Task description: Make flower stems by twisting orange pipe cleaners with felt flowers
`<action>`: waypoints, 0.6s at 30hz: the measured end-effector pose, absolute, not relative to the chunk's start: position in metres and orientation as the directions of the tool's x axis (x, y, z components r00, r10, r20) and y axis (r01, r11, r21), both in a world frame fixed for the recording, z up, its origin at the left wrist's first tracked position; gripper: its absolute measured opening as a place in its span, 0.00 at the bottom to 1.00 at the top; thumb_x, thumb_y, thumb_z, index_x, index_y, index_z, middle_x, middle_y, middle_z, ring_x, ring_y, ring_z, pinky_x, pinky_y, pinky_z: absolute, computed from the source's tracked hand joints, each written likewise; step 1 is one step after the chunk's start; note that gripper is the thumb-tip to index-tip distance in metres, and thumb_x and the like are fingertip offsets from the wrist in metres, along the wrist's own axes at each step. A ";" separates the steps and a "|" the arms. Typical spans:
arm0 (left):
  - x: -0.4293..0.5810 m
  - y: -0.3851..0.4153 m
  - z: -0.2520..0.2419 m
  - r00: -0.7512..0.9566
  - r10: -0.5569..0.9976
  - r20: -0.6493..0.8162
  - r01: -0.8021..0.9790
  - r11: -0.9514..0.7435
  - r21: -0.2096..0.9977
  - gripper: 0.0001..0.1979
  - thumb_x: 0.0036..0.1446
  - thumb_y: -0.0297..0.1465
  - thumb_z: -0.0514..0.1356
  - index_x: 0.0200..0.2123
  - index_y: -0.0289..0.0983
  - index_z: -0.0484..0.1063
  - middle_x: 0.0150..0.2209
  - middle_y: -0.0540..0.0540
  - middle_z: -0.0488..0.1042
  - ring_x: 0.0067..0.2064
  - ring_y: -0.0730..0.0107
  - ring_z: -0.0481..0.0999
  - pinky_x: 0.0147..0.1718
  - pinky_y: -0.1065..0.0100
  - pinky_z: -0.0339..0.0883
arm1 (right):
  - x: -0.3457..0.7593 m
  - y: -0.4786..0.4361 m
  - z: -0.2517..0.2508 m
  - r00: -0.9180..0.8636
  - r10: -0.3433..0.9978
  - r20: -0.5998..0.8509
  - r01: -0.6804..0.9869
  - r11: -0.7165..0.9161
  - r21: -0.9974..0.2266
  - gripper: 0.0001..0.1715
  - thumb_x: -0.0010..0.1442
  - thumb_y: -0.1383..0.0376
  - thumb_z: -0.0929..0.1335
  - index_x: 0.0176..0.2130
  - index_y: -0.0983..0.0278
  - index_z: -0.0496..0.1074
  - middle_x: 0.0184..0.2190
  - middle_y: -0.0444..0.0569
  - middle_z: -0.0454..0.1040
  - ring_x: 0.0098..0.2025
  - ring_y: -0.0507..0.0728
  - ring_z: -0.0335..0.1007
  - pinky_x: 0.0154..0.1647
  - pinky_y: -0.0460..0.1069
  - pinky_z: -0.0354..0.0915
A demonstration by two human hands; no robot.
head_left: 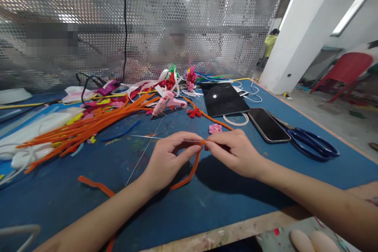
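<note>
An orange pipe cleaner [193,167] hangs down between my hands, its upper end bent round a thin metal rod [144,137]. My left hand [169,157] pinches the pipe cleaner and rod between thumb and forefinger. Right against it, my right hand [236,151] pinches the same bent end from the other side. The fingertips cover the exact join. Just behind my right hand lies a small pink pipe-cleaner flower [215,128]. Another orange pipe cleaner [96,184] lies on the table, partly under my left forearm.
A pile of orange pipe cleaners [97,126] lies left, near a pink glue gun [167,104] and a red flower [194,113]. A phone [268,125], blue-handled scissors [314,143] and a black panel [225,99] lie right. Perforated metal [206,15] stands behind the blue table [236,204].
</note>
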State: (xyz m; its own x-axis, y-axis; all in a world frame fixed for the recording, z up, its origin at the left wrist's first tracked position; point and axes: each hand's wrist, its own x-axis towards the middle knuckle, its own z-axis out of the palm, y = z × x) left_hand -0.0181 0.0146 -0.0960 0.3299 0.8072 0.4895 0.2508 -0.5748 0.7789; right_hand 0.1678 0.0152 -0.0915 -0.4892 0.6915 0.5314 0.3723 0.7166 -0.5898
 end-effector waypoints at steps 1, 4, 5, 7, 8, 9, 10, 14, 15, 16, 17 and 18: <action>-0.020 0.016 -0.096 0.341 0.785 0.517 0.231 -0.603 0.763 0.06 0.50 0.26 0.63 0.35 0.39 0.75 0.31 0.50 0.77 0.32 0.73 0.76 0.32 0.75 0.71 | 0.166 0.015 -0.091 -0.500 0.720 0.481 0.339 0.674 -0.656 0.16 0.59 0.69 0.61 0.21 0.67 0.66 0.17 0.40 0.57 0.20 0.46 0.50 0.22 0.42 0.49; -0.025 0.021 -0.091 0.450 0.684 0.574 0.181 -0.700 0.691 0.05 0.50 0.24 0.62 0.32 0.38 0.75 0.31 0.48 0.77 0.33 0.72 0.76 0.34 0.73 0.71 | 0.164 0.017 -0.093 -0.525 0.785 0.329 0.223 0.500 -0.837 0.14 0.57 0.68 0.61 0.22 0.68 0.67 0.16 0.39 0.58 0.20 0.45 0.51 0.20 0.42 0.48; -0.027 0.023 -0.089 0.489 0.654 0.577 0.179 -0.723 0.668 0.06 0.52 0.23 0.61 0.32 0.38 0.76 0.32 0.48 0.78 0.34 0.71 0.76 0.35 0.73 0.71 | 0.163 0.018 -0.093 -0.535 0.795 0.287 0.183 0.440 -0.879 0.14 0.57 0.68 0.61 0.22 0.68 0.68 0.16 0.39 0.58 0.19 0.45 0.51 0.20 0.41 0.48; -0.030 0.025 -0.086 0.525 0.623 0.580 0.192 -0.751 0.632 0.09 0.53 0.22 0.59 0.35 0.39 0.76 0.33 0.47 0.78 0.35 0.71 0.77 0.34 0.73 0.71 | 0.164 0.022 -0.095 -0.562 0.797 0.221 0.114 0.339 -0.934 0.14 0.57 0.68 0.62 0.23 0.68 0.68 0.15 0.38 0.57 0.18 0.45 0.50 0.19 0.41 0.48; -0.032 0.025 -0.085 0.532 0.610 0.587 0.200 -0.764 0.613 0.10 0.53 0.22 0.59 0.36 0.39 0.76 0.34 0.47 0.78 0.35 0.70 0.77 0.34 0.73 0.71 | 0.164 0.023 -0.096 -0.582 0.791 0.191 0.089 0.295 -0.951 0.14 0.57 0.67 0.62 0.23 0.68 0.68 0.14 0.38 0.56 0.17 0.44 0.49 0.18 0.41 0.48; -0.032 0.026 -0.084 0.542 0.592 0.596 0.202 -0.780 0.592 0.10 0.52 0.22 0.59 0.36 0.39 0.76 0.33 0.47 0.78 0.35 0.70 0.77 0.34 0.72 0.71 | 0.165 0.025 -0.097 -0.605 0.780 0.158 0.075 0.253 -0.964 0.14 0.57 0.66 0.62 0.24 0.68 0.68 0.14 0.37 0.56 0.16 0.44 0.49 0.17 0.41 0.48; -0.033 0.026 -0.083 0.557 0.570 0.604 0.200 -0.798 0.569 0.09 0.52 0.23 0.60 0.36 0.39 0.76 0.33 0.47 0.79 0.34 0.70 0.77 0.33 0.72 0.71 | 0.165 0.025 -0.097 -0.630 0.767 0.122 0.069 0.212 -0.975 0.13 0.58 0.65 0.62 0.25 0.68 0.69 0.13 0.37 0.56 0.16 0.44 0.49 0.17 0.41 0.48; -0.036 0.028 -0.081 0.621 0.462 0.633 0.175 -0.869 0.463 0.07 0.51 0.23 0.62 0.34 0.39 0.76 0.30 0.46 0.78 0.32 0.70 0.77 0.32 0.72 0.70 | 0.164 0.026 -0.098 -0.685 0.728 0.014 0.080 0.094 -0.992 0.11 0.57 0.63 0.63 0.31 0.68 0.70 0.14 0.37 0.58 0.16 0.44 0.51 0.16 0.41 0.47; -0.036 0.028 -0.081 0.635 0.439 0.635 0.169 -0.882 0.440 0.07 0.51 0.23 0.62 0.33 0.39 0.76 0.30 0.46 0.78 0.32 0.70 0.77 0.32 0.72 0.69 | 0.164 0.026 -0.098 -0.680 0.733 0.005 0.083 0.084 -0.993 0.10 0.57 0.64 0.63 0.31 0.69 0.70 0.15 0.36 0.57 0.16 0.44 0.50 0.15 0.41 0.46; -0.037 0.029 -0.080 0.647 0.423 0.635 0.167 -0.891 0.423 0.07 0.51 0.23 0.62 0.33 0.39 0.76 0.30 0.46 0.78 0.32 0.71 0.76 0.32 0.72 0.69 | 0.163 0.026 -0.097 -0.672 0.740 0.000 0.086 0.078 -0.993 0.10 0.56 0.65 0.63 0.31 0.69 0.70 0.15 0.36 0.57 0.16 0.44 0.48 0.15 0.41 0.45; -0.038 0.029 -0.079 0.660 0.413 0.628 0.167 -0.895 0.413 0.07 0.51 0.23 0.62 0.34 0.39 0.76 0.30 0.47 0.78 0.32 0.71 0.76 0.33 0.72 0.69 | 0.163 0.026 -0.097 -0.664 0.747 -0.004 0.089 0.075 -0.993 0.09 0.56 0.65 0.63 0.30 0.69 0.70 0.15 0.36 0.57 0.16 0.44 0.48 0.15 0.41 0.45; -0.038 0.029 -0.079 0.673 0.408 0.617 0.169 -0.897 0.408 0.07 0.51 0.23 0.62 0.34 0.39 0.75 0.30 0.47 0.78 0.33 0.71 0.76 0.33 0.72 0.69 | 0.163 0.026 -0.098 -0.656 0.754 -0.005 0.091 0.072 -0.993 0.09 0.55 0.65 0.64 0.29 0.69 0.70 0.15 0.36 0.57 0.16 0.44 0.48 0.15 0.41 0.45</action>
State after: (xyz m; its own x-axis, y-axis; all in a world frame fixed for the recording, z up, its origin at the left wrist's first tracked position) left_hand -0.0380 0.0294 -0.0788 0.6734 0.4078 0.6167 0.1693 -0.8970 0.4083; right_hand 0.1626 0.0258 -0.0978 -0.6565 0.7543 -0.0053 0.0907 0.0720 -0.9933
